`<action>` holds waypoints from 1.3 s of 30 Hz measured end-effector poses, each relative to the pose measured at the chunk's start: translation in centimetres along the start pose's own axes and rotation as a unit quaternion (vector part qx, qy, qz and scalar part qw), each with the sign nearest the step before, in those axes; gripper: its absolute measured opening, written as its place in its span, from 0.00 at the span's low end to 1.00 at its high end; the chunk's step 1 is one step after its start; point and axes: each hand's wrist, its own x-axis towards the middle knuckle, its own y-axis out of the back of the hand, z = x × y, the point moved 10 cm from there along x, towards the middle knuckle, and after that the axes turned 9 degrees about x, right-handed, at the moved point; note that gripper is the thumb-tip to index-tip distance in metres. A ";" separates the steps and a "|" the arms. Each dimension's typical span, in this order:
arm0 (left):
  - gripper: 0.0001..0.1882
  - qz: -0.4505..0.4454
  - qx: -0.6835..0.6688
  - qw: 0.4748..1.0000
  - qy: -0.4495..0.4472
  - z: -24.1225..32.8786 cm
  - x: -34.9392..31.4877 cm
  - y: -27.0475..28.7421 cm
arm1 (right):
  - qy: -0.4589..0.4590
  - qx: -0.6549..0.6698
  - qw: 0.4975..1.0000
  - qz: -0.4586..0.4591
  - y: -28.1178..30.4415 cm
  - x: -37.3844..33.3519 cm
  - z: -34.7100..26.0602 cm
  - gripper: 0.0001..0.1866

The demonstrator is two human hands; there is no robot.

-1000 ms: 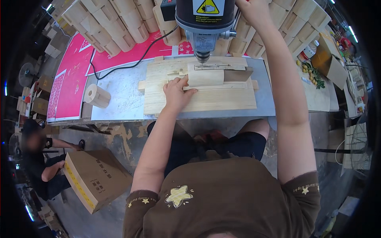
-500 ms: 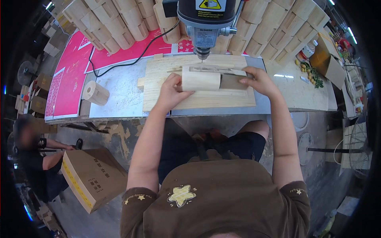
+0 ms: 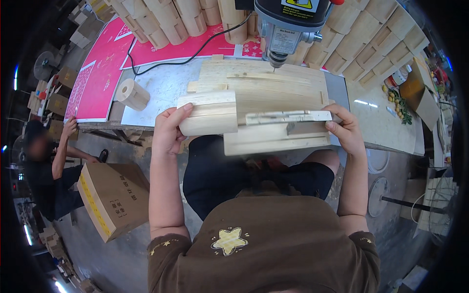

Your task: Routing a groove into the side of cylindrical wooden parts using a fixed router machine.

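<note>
My left hand [image 3: 171, 127] is closed round the left end of a pale wooden cylinder [image 3: 210, 111], its thumb on top. The cylinder lies sideways, with a groove along its length. My right hand [image 3: 346, 128] pinches the right end of a pale wooden frame [image 3: 273, 139], which has a long strip along its upper edge and is slightly blurred. Cylinder and frame are side by side, their near ends close or overlapping; I cannot tell if they touch. Both are in front of a flat wooden board [image 3: 273, 88] on the table, below the bench drill [image 3: 286, 36].
Stacked wooden cylinders [image 3: 376, 39] stand behind the drill. Another cylinder [image 3: 133, 94] stands at the left on the table. A black cable [image 3: 195, 56] crosses pink sheets [image 3: 95, 80]. On the floor, a person in dark clothes [image 3: 46, 180] is beside a cardboard box [image 3: 115, 200].
The cylinder and the frame, together under the drill before, have come toward me and apart, the cylinder to the left. My view has shifted. The other person has raised a hand to the table edge.
</note>
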 end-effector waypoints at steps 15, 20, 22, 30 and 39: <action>0.17 -0.028 0.083 0.996 0.006 1.2 -0.4 -5.1 | 0.044 0.078 0.994 0.067 2.8 -1.5 1.8 0.12; 0.18 -0.049 0.094 0.994 0.033 0.1 0.2 -5.8 | 0.039 0.101 0.991 0.075 3.7 -1.8 1.9 0.12; 0.18 -0.059 0.081 0.994 0.046 -0.5 0.5 -5.8 | 0.046 0.074 0.994 0.069 3.6 -1.6 1.1 0.12; 0.18 -0.076 0.019 0.995 0.057 -1.6 0.6 -7.7 | 0.072 0.073 0.994 0.048 2.2 -0.8 1.0 0.11; 0.20 -0.139 0.028 0.989 0.039 -4.8 2.5 -11.0 | 0.000 0.123 0.990 0.069 0.7 1.4 5.3 0.12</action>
